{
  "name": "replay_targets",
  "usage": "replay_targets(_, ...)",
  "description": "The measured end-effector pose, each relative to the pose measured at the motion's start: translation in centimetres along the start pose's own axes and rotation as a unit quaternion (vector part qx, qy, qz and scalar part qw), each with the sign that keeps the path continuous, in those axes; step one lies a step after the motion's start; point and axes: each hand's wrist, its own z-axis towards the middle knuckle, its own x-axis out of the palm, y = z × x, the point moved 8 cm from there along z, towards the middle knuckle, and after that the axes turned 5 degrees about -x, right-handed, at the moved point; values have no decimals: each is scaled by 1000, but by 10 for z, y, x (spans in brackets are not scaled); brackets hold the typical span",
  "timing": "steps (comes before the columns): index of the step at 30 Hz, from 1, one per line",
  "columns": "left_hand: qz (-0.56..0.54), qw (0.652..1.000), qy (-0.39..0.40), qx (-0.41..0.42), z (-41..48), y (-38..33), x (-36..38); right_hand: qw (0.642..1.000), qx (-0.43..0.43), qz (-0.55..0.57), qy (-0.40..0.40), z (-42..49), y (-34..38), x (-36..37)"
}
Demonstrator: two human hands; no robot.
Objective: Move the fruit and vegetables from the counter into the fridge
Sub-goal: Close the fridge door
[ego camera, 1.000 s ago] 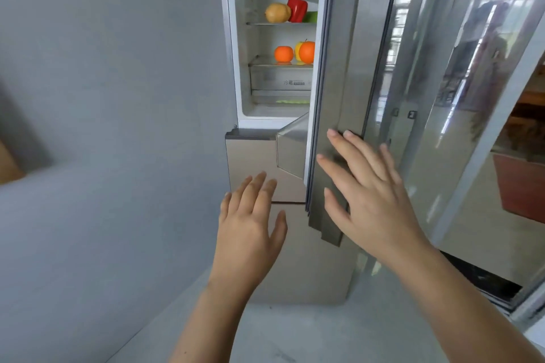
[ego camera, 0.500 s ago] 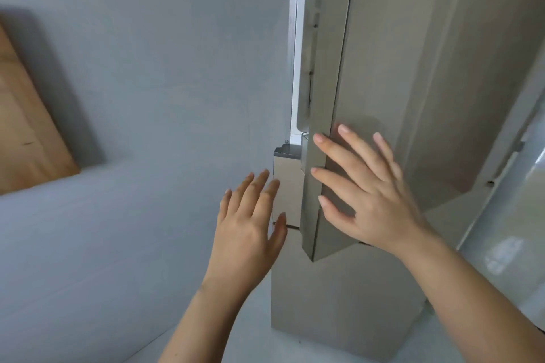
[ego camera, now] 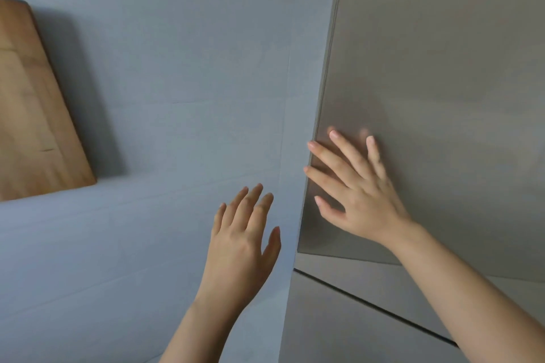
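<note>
The fridge door (ego camera: 442,82) looks shut, so the job seems about done, with the right hand (ego camera: 359,194) flat on it, fingers wide, and the left hand (ego camera: 239,247) beside it, open and empty.

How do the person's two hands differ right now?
The right hand lies flat against the fridge door, fingers spread; the left hand touches nothing and hangs in the air before the grey wall. The right hand sits higher and further forward than the left hand. The left hand's fingers are closer together than the right hand's. Both are open, bare and hold nothing.
</note>
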Motion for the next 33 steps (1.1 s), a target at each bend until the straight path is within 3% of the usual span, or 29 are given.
replay_targets(16,-44,998,11,43,109,21,92,973,188,13,136,4,-92,143)
replay_targets(33,-31,998,15,45,120,31,105,965,234,17,115,13,-83,132)
